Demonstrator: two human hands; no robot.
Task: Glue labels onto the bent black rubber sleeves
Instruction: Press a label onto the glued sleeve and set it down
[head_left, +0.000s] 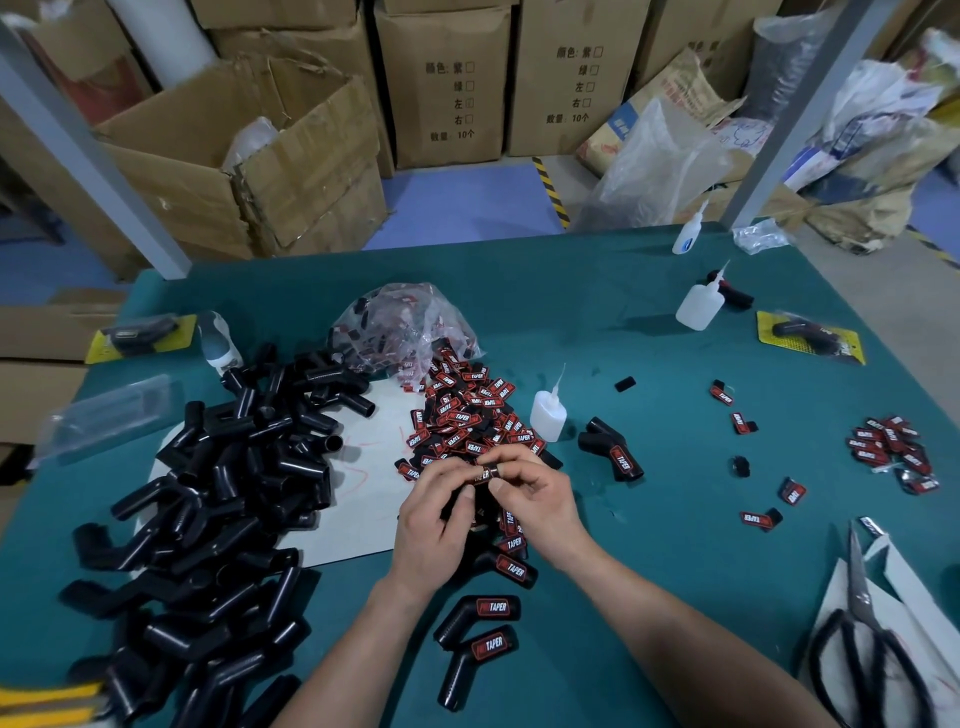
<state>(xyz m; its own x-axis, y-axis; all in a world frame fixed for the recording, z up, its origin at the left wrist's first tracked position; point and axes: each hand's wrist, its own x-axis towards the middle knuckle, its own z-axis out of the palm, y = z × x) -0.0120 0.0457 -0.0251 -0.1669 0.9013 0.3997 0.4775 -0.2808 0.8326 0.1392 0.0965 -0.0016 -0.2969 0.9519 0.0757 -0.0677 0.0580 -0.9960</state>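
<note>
Pinching one label (485, 474) between left hand (434, 530) and right hand (540, 499). Only a few labelled sleeves (480, 623) near front edge; large bare pile (223, 493) left to do.

1. We read "TAPER" in white on the red-and-black label of the near sleeve (480, 609). The red word before it looks like "PRO".
2. Same print on the nearest sleeve (485, 647) and on the sleeve under the wrists (514, 569).
3. Label pile (467, 415): many pieces show "TAPER", at all angles.
4. Middle carton (447, 98): 颜色: 紫 / 绿 / 左 / 右, a checkbox after each, then 数量: 10个.
5. Right carton (571, 83): same print as the middle one.
6. Far label heap (891, 452): same design, too small for us to read.
7. Held label (487, 474), pinched between left hand (431, 530) and right hand (540, 499): we can't read it.
</note>
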